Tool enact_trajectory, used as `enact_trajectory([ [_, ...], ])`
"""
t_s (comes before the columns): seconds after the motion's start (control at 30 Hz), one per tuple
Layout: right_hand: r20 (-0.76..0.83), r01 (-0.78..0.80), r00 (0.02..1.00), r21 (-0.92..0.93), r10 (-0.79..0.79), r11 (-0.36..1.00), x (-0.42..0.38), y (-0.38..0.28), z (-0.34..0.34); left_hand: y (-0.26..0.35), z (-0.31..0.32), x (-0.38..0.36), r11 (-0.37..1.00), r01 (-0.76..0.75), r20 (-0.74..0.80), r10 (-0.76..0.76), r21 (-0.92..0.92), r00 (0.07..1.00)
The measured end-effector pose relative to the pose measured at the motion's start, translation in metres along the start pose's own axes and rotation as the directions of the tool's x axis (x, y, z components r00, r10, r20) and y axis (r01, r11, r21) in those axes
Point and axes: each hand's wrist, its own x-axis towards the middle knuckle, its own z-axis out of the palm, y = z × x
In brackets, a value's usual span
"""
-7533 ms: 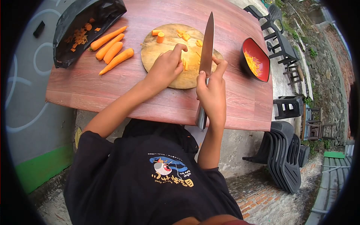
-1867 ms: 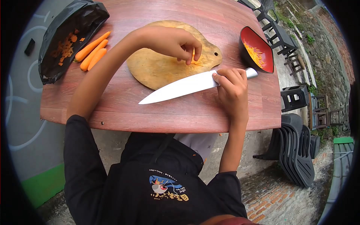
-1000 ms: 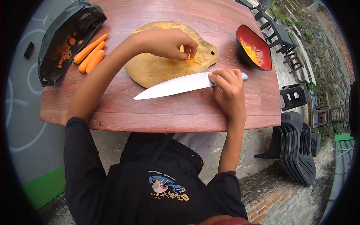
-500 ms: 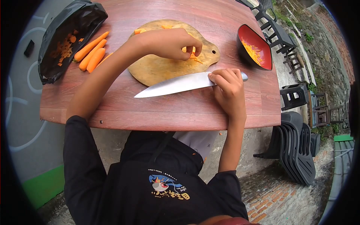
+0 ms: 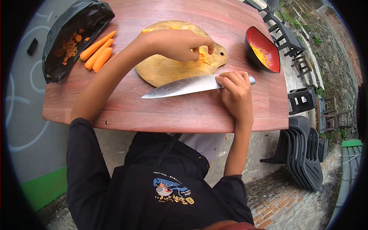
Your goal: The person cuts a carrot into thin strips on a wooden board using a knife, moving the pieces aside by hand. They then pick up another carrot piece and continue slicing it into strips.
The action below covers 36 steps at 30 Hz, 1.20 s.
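My left hand (image 5: pixel 182 45) hovers over the round wooden cutting board (image 5: pixel 161 73), palm down with the fingers bent. Its thumb and index finger are apart, and thin carrot shreds (image 5: pixel 204 58) lie on the board just below them. The palm side is hidden, but no object shows between the fingertips. In front of the board, my right hand (image 5: pixel 235 90) is closed around the handle of a large kitchen knife (image 5: pixel 184 86). The blade points left, above the table's near side. Further carrot bits (image 5: pixel 147 30) lie at the board's far edge.
Several peeled carrots (image 5: pixel 96 50) lie on the reddish table (image 5: pixel 161 115) at left, beside a black plastic bag (image 5: pixel 92 17) holding carrot scraps. A red-and-black bowl (image 5: pixel 271 51) with carrot shreds stands at right. Stacked black chairs (image 5: pixel 303 153) are beyond the table's right edge.
My left thumb and index finger have moved apart, uncovering more of the shreds below. My right hand keeps hold of the knife. The whole view has shifted slightly.
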Motion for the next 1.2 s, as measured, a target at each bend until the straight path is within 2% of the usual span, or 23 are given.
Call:
enact_trajectory([
  [0.13, 0.009, -0.001, 1.000, 0.003, 0.001, 1.000, -0.001, 0.000, 0.001, 0.003, 0.001, -0.001, 1.000, -0.018, -0.016, 0.019, 0.019, 1.000],
  [0.23, 0.015, -0.001, 1.000, 0.004, 0.001, 1.000, -0.001, -0.001, 0.001, 0.005, 0.000, -0.004, 0.998, -0.001, 0.033, -0.001, 0.062, 0.999],
  [0.33, 0.016, -0.009, 1.000, 0.006, 0.009, 1.000, -0.002, -0.002, 0.000, 0.004, 0.004, -0.004, 0.984, -0.086, -0.004, 0.088, 0.158, 0.996],
  [0.4, 0.023, -0.007, 1.000, 0.004, 0.007, 1.000, -0.003, -0.001, 0.001, 0.007, 0.005, -0.004, 0.982, -0.021, -0.004, 0.022, 0.186, 1.000],
  [0.73, 0.030, -0.021, 0.999, 0.005, 0.021, 1.000, -0.004, -0.004, 0.000, 0.004, 0.006, -0.001, 0.980, 0.007, -0.033, 0.000, 0.198, 0.999],
  [0.83, 0.030, -0.017, 0.999, 0.006, 0.017, 1.000, -0.004, -0.004, 0.000, 0.005, 0.008, 0.001, 0.974, 0.006, -0.081, 0.013, 0.228, 0.997],
  [0.9, 0.029, -0.017, 0.999, 0.013, 0.017, 1.000, -0.004, -0.004, 0.000, 0.004, 0.012, 0.003, 0.971, 0.012, -0.176, 0.030, 0.237, 0.984],
  [1.13, 0.031, -0.022, 0.999, 0.009, 0.021, 1.000, -0.005, -0.005, 0.000, 0.004, 0.021, 0.005, 0.976, 0.080, -0.167, -0.046, 0.203, 0.985],
  [1.2, 0.034, -0.022, 0.999, 0.007, 0.022, 1.000, -0.006, -0.005, 0.000, 0.001, 0.023, 0.004, 0.979, 0.009, -0.202, 0.033, 0.203, 0.979],
])
